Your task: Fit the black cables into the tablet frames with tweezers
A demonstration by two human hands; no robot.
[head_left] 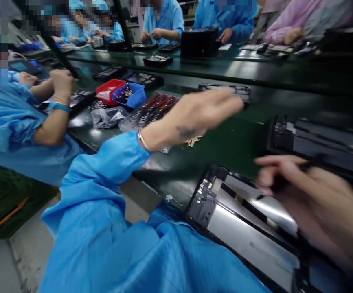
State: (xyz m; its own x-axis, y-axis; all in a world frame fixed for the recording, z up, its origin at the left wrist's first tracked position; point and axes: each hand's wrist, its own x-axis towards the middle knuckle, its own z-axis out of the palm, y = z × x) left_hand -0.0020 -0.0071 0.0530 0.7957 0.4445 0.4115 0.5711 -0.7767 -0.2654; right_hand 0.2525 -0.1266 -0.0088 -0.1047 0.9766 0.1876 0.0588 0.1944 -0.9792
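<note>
My left hand (191,116) is stretched out over the bench, fingers extended and slightly blurred, with nothing visible in it. Below it lie small beige pieces (194,141), partly covered by the hand. An opened tablet (243,236) rests near the bench's front edge, showing silver panels, a dark flex cable and a board at its upper left end. Over its right part, my right hand (313,203) is closed around a thin dark tool (281,183), too blurred to name exactly. That hand hides part of the tablet.
Left of my hand are rows of black-and-red strips (154,108), a blue bin (130,95) of small parts, a red bin (107,89) and a plastic bag (109,116). Another opened tablet (325,136) lies right. A co-worker's arm (54,118) is at left; several people work opposite.
</note>
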